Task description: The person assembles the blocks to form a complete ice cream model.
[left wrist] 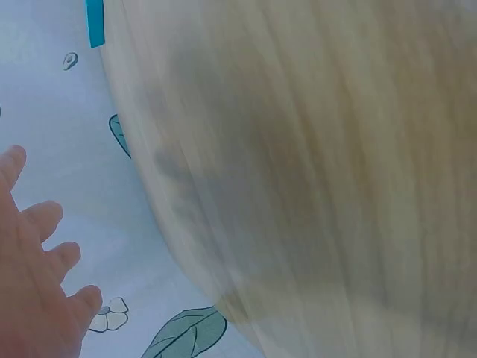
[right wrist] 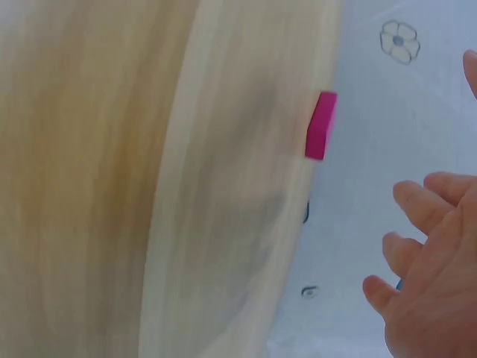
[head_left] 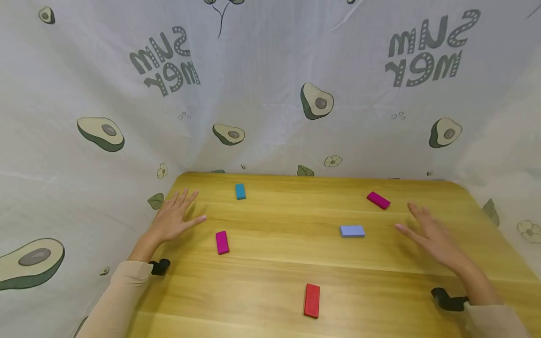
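Note:
Fingers spread, my left hand hovers at the left side of the wooden table, holding nothing. Nearest to it are a magenta block and, farther back, a blue block, whose end shows at the top of the left wrist view. My right hand, slightly blurred, is held with extended fingers over the right side, likewise holding nothing. To its left lie a second magenta block near the back edge and a lavender block. A red block lies near the front middle.
A white curtain printed with avocados, leaves and lettering hangs behind the table and along both sides. Dark straps with a black piece sit at each wrist, next to beige sleeves.

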A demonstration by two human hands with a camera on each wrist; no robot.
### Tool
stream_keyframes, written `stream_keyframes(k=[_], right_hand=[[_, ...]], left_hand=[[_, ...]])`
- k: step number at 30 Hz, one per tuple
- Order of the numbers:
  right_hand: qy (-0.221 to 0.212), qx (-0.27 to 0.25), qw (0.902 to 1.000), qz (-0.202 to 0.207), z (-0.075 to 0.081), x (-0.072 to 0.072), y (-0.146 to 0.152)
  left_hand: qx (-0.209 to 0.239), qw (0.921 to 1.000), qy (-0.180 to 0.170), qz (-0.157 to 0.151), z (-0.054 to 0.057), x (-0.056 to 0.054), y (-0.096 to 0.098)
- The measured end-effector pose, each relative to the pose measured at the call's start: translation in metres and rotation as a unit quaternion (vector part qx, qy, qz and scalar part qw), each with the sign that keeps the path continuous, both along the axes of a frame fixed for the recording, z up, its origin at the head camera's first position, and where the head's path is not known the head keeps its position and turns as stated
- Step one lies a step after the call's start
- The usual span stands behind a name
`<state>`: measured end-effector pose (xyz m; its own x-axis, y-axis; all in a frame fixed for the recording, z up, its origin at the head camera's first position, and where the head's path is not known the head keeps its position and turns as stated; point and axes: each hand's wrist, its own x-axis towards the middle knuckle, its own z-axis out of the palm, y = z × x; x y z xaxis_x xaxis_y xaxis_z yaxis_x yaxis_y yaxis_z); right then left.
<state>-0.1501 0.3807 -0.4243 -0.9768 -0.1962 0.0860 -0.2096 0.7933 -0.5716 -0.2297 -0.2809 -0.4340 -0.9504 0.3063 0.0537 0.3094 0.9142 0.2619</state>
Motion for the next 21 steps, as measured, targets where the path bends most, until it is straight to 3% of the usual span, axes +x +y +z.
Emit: stream_keyframes(k=[7, 15, 21], right_hand=[[-0.019, -0.019, 0.9995, 0.014, 0.001, 0.005, -0.012], [-0.023, -0.037, 0.9987, 0.027, 0.004, 0.016, -0.030], [-0.043, -0.060, 0.9962, 0.045, 0.011, 0.025, -0.048]], left_hand=[[0.031, 0.9990, -0.026, -0.015, 0.003, 0.007, 0.005], [0.096, 0.9904, -0.051, -0.085, 0.003, 0.016, 0.011], [0.125, 0.9832, -0.065, -0.116, 0.001, 0.022, 0.011]])
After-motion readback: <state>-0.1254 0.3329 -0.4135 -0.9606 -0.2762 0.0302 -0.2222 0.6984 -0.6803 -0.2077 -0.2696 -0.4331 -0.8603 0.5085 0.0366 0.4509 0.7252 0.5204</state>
